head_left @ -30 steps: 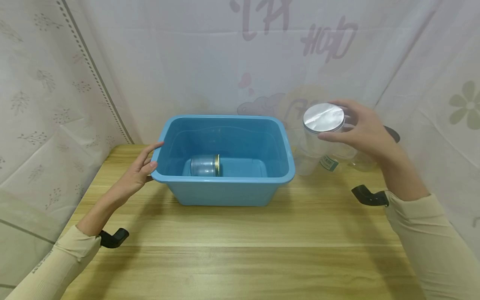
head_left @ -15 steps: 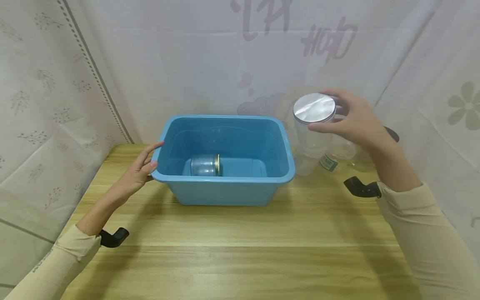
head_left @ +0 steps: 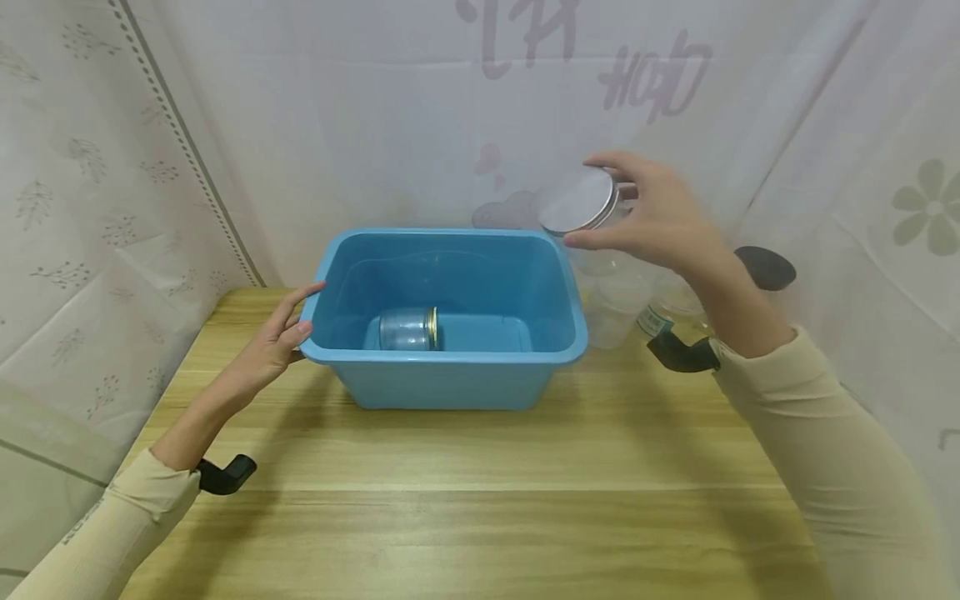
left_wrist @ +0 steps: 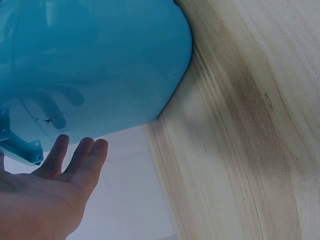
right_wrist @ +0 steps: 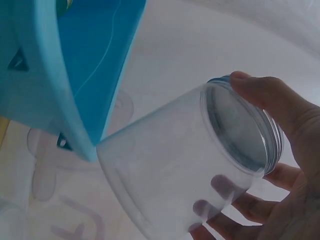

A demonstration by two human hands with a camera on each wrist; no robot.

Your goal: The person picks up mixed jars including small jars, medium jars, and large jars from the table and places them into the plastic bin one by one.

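Before the printed curtain (head_left: 360, 125), our right hand (head_left: 660, 215) grips the clear jar (right_wrist: 155, 155) round its silver lid (head_left: 576, 202), long axis tipped lid-leftward near the far right corner of the blue tub (head_left: 442, 384), while our left hand (head_left: 268, 352) rests loosely extended on its left rim (head_left: 312, 314).

The clear jar (right_wrist: 155, 155), silver lid (head_left: 576, 202) on, was tilted in the air near the far right corner of the blue tub (head_left: 442, 385); whether they touched was hard to tell. The tub stood upright, rectangular and open-topped.
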